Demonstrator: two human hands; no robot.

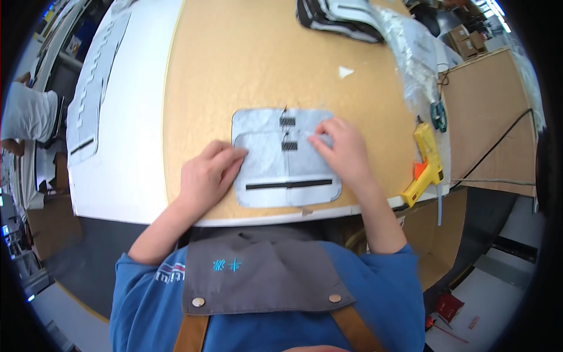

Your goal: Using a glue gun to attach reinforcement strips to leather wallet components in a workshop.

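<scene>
Two light grey fabric panels lie flat on the tan tabletop in front of me, one over the other. The upper panel [264,164] has a black strip [305,184] along its near side and a dark patch [290,146] at its far edge. Beyond it shows the top of the lower panel [258,121], with another dark patch [288,121]. My left hand [205,176] is closed, thumb and fingers together on the upper panel's left edge. My right hand [347,154] is closed too, pinching at that panel's far right corner, which its fingers partly cover.
To the right lie a yellow glue gun [431,157], green-handled scissors [438,116] and clear plastic wrapping [410,53]. Dark-edged grey pieces [343,17] are stacked at the far side, near a white scrap [345,71]. Long grey strips [97,82] lie left; another person [32,114] stands beyond.
</scene>
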